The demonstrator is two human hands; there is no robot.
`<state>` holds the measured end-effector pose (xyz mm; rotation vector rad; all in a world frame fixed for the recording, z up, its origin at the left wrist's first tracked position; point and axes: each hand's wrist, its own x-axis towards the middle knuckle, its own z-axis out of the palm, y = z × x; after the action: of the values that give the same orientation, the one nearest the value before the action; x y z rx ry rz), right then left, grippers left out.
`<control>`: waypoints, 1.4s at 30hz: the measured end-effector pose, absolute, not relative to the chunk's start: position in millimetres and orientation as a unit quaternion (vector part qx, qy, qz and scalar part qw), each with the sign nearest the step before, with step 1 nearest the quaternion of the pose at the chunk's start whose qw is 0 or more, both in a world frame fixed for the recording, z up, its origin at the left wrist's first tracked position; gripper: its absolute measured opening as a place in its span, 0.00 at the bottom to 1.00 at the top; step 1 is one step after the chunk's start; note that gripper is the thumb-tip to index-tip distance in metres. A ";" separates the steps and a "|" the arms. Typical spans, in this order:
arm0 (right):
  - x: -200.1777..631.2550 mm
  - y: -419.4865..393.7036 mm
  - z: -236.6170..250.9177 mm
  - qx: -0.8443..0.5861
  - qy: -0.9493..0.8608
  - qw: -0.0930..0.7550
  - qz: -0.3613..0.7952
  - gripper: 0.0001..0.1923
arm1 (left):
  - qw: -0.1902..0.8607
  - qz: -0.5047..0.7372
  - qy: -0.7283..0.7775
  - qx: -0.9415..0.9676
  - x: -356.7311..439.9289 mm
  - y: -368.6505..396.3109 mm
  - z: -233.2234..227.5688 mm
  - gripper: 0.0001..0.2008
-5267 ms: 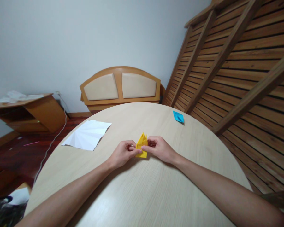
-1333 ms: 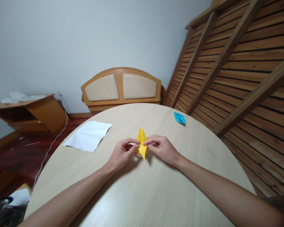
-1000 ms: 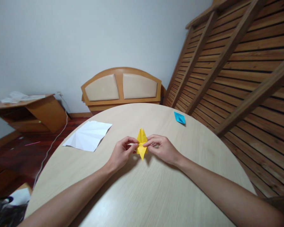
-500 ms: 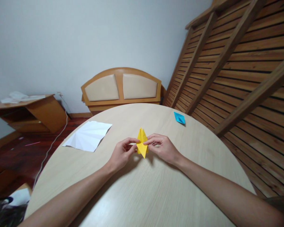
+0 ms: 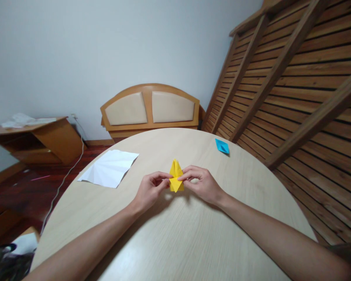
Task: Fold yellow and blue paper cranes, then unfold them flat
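Observation:
A small folded yellow paper piece point(image 5: 176, 179) is held just above the round light-wood table point(image 5: 175, 242), near its middle. My left hand point(image 5: 149, 190) pinches its left side with thumb and forefinger. My right hand point(image 5: 201, 184) pinches its right side the same way. The paper's upper points stand up between the fingertips; its lower flap shows below them.
A creased white sheet point(image 5: 109, 167) lies at the table's left rim. A small blue folded paper point(image 5: 222, 146) sits at the far right. Behind the table stand a padded wooden headboard point(image 5: 149, 106), a slatted wooden frame point(image 5: 292, 74) on the right, and a low cabinet point(image 5: 32, 136) on the left.
Over the last second the yellow paper's long lower point has become shorter, now a blunt flap under my fingertips. Both hands stay in the same spot, pinching it.

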<state>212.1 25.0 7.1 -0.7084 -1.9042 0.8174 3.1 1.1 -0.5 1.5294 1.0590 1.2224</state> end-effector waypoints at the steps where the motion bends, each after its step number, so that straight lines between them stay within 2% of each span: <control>1: 212.0 24.8 7.2 -0.285 -0.774 0.459 0.330 0.10 | 0.442 0.494 0.430 0.613 3.1 1.2 -0.4 0.12; 18: 211.6 23.8 5.3 -0.277 -0.772 0.462 0.338 0.09 | 0.453 0.513 0.431 0.588 5.7 -0.7 5.7 0.08; 24: 212.7 23.6 5.5 -0.269 -0.790 0.448 0.322 0.11 | 0.478 0.514 0.424 0.572 6.1 -2.2 8.1 0.09; 42: 213.6 23.0 9.1 -0.264 -0.812 0.454 0.254 0.13 | 0.467 0.510 0.412 0.593 2.9 -1.2 0.4 0.09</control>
<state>213.6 23.0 9.1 -0.6514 -2.0054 0.6282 2.9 -1.2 0.4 1.4556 1.0117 1.2513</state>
